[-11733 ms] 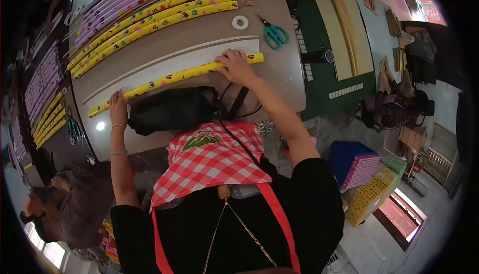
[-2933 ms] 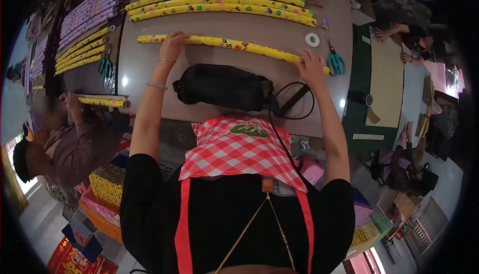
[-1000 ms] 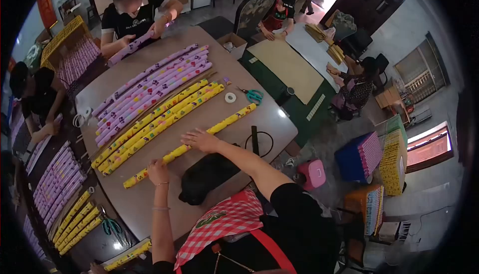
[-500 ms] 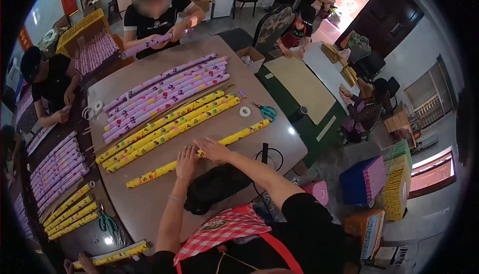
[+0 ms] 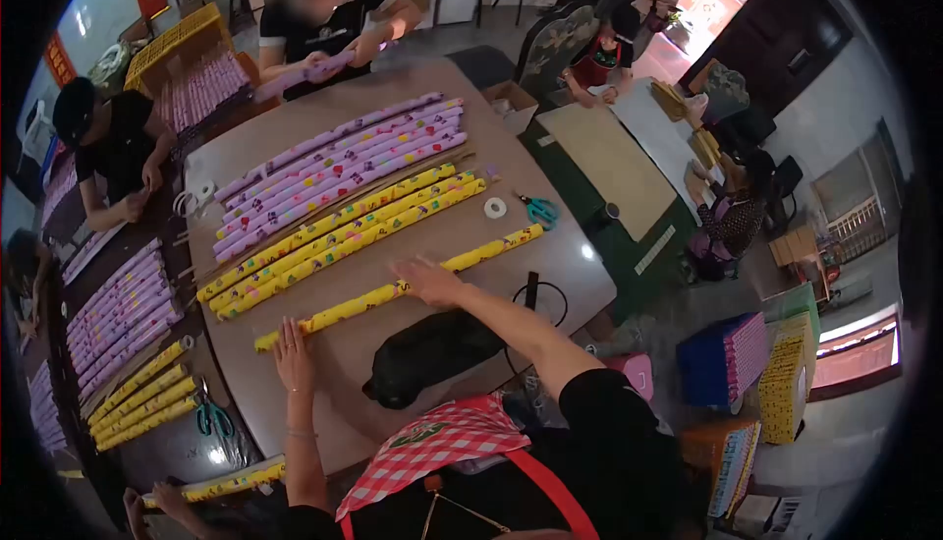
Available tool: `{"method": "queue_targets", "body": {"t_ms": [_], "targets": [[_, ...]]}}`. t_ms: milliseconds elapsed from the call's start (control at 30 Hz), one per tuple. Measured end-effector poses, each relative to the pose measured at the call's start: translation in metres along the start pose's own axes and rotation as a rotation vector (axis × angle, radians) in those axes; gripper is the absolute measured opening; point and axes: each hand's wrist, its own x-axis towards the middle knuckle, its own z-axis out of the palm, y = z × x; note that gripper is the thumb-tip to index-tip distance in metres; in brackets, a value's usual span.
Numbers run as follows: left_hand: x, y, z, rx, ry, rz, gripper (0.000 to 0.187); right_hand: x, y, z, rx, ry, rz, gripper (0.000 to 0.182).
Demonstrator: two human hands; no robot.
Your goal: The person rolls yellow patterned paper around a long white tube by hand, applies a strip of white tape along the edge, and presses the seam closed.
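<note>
The left hand [image 5: 295, 361] is open, straight fingers touching a long, thin, yellow patterned roll [image 5: 356, 305] near its left end. The right hand [image 5: 432, 283] lies open across its middle. The hands have just moved apart, so they reach more of the roll. It rests on a shiny brown table [image 5: 339, 361], beside a soft black bag [image 5: 434, 355].

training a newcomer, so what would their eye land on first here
Long lilac printed tubes and bright yellow printed tubes lie side by side on the glossy brown table. On its near side, left hand and right hand spread over a separate yellow printed tube.
</note>
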Motion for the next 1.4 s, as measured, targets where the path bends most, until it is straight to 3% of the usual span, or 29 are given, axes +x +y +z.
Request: {"method": "queue_targets", "body": {"t_ms": [67, 100, 133, 167, 200, 233, 267, 367, 600, 667, 767, 933, 1000, 1200, 1300, 1400], "targets": [[-0.012, -0.009, -0.003, -0.053, 0.080, -0.197, 0.059, 0.000, -0.005, 0.002, 0.083, -0.017, 0.078, 0.056], [-0.014, -0.013, -0.006, -0.153, 0.170, -0.415, 0.060, 0.001, -0.003, 0.008, 0.147, 0.000, 0.107, 0.055], [-0.020, -0.025, 0.005, -0.100, 0.129, -0.573, 0.059, 0.003, -0.010, -0.013, 0.160, -0.088, 0.129, 0.050], [-0.027, -0.026, 0.006, -0.267, 0.267, -0.719, 0.058, -0.006, -0.010, -0.011, 0.100, 0.148, -0.059, 0.047], [-0.029, -0.018, -0.010, -0.379, 0.388, -0.825, 0.058, 0.003, -0.014, -0.004, 0.095, 0.010, 0.100, 0.050], [-0.034, -0.020, 0.007, -0.312, 0.369, -0.864, 0.061, 0.003, -0.024, -0.023, 0.070, -0.126, 0.127, 0.055], [-0.029, -0.008, -0.004, -0.371, 0.389, -0.926, 0.065, 0.000, -0.023, -0.016, 0.038, -0.095, 0.083, 0.056], [-0.024, 0.018, -0.015, -0.497, 0.452, -0.828, 0.069, -0.001, -0.012, -0.004, 0.016, -0.047, 0.004, 0.055], [0.000, 0.002, 0.007, -0.635, 0.639, -1.035, 0.070, 0.002, -0.015, -0.012, -0.043, -0.048, -0.050, 0.051], [0.000, -0.017, 0.005, -0.803, 0.448, -0.973, 0.056, 0.008, -0.023, -0.020, -0.066, -0.057, -0.075, 0.053], [0.001, -0.023, -0.009, -0.797, 0.304, -0.981, 0.047, 0.044, -0.050, -0.031, -0.002, -0.046, -0.134, 0.054], [0.001, -0.024, 0.001, -0.817, 0.351, -1.020, 0.047, 0.105, -0.096, -0.001, 0.109, -0.025, -0.307, 0.055], [0.000, -0.026, 0.001, -0.810, 0.378, -1.006, 0.047, 0.115, -0.101, 0.011, -0.036, -0.067, -0.434, 0.055], [-0.005, -0.035, 0.011, -0.929, 0.282, -1.016, 0.045, 0.110, -0.102, 0.009, -0.090, -0.050, -0.474, 0.057], [-0.005, -0.039, 0.011, -0.873, 0.335, -0.913, 0.044, 0.108, -0.101, 0.011, -0.065, -0.019, -0.480, 0.057], [-0.005, -0.052, 0.014, -0.796, 0.255, -0.905, 0.043, 0.108, -0.100, 0.012, -0.030, -0.004, -0.478, 0.057]]}}
